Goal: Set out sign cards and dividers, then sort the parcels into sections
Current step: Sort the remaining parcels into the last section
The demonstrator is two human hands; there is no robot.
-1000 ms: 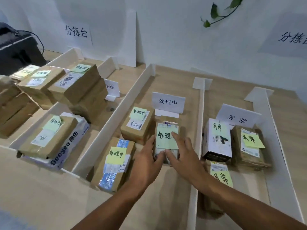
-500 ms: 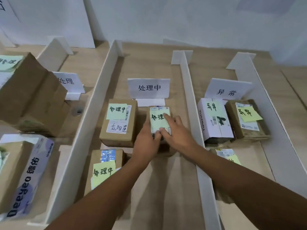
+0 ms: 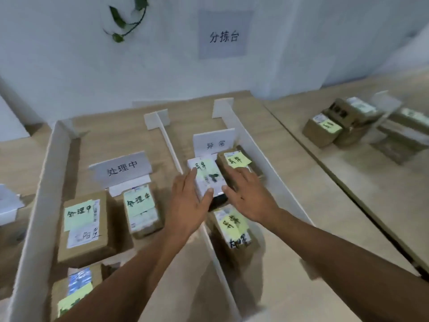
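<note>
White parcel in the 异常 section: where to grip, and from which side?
Clamp the white parcel across its two long sides, coming from above at the near end. It lies flat, and the brown parcel crowds its right side farther back.

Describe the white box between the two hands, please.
The white box is an oblong carton of smooth card, lying flat just in front of the 异常 sign card. A pale green note with handwritten characters sits on its top, beside a dark printed mark; its near end is dark. The left hand lies along its left side, the right hand at its right, where a brown parcel adjoins it.
</note>
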